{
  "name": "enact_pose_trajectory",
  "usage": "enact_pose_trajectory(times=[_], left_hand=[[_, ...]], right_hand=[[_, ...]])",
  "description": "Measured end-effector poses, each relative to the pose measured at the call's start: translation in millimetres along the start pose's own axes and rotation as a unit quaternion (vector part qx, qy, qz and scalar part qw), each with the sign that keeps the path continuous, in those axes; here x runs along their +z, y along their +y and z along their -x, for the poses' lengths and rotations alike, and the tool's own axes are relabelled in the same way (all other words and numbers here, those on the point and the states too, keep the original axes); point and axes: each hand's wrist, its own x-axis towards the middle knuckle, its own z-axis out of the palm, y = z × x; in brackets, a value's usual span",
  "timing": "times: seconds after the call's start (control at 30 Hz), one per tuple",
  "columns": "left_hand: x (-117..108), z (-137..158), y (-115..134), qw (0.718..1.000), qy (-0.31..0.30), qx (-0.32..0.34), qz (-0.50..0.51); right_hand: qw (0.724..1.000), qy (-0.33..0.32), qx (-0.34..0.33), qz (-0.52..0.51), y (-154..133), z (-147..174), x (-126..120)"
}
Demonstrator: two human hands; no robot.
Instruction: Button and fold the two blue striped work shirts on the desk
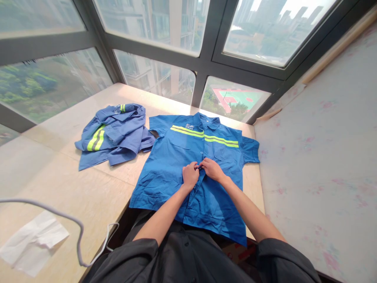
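In the head view, a dark sleeve is framing each forearm nearest the camera. A partly hidden reddish object is showing below the tabletop; whether it is a box cannot be told. At left, a grey cable is curving beside a creased white paper. Farther in, the left hand and right hand are nearly touching, their fingertips pinching the front edge of a blue shirt; their fingers are hiding the exact spot. The shirt is lying face up on the tabletop, its hem hanging over the near edge. Beyond the hands, two chest pockets are lying flat, their insides hidden. A rumpled second shirt is lying just left. Windows are rising behind.
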Motion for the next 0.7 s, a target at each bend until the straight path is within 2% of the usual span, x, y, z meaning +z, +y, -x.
enact_pose_trajectory(times=[0.17,0.43,0.57,0.7], left_hand=[[-1.7,0.3,-0.7,1.000,0.001,0.016,-0.010],[1.8,-1.7,-9.3,0.999,0.012,0.026,0.042],[-1.9,-4.6,-8.6,0.997,0.011,0.013,0.079],[-5.6,-7.1,-7.5,0.997,0.011,0.006,0.077]], right_hand=[[0.999,0.002,0.033,0.016,-6.4,-0.9,-0.6],[0.993,0.086,0.072,0.018,-24.4,14.9,-10.5],[0.994,0.035,0.103,0.030,-32.9,21.2,-8.1],[0.982,0.011,0.180,0.061,-44.0,18.7,-1.9]])
